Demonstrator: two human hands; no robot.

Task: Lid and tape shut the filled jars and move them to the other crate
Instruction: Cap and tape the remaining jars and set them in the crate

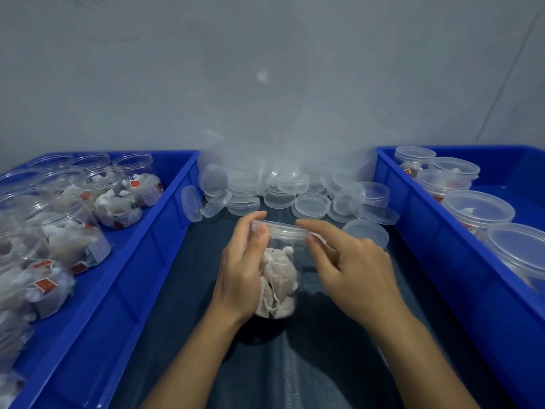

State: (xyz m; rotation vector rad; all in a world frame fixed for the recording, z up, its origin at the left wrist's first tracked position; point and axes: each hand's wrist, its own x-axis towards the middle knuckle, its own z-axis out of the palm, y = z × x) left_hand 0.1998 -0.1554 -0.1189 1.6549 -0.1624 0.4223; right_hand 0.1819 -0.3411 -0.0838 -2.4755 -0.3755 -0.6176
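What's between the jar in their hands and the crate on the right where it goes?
Nothing visible blocks it. The jar sits between both hands; one loose lid lies beside the right crate's wall, low enough to lift over.

Probably a packing workshop: blue crates (165,208) of jars (116,199), loose lids (312,205).

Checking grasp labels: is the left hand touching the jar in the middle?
Touching. The head view shows the left hand wrapped round the jar, thumb pressed on the lid rim with no gap.
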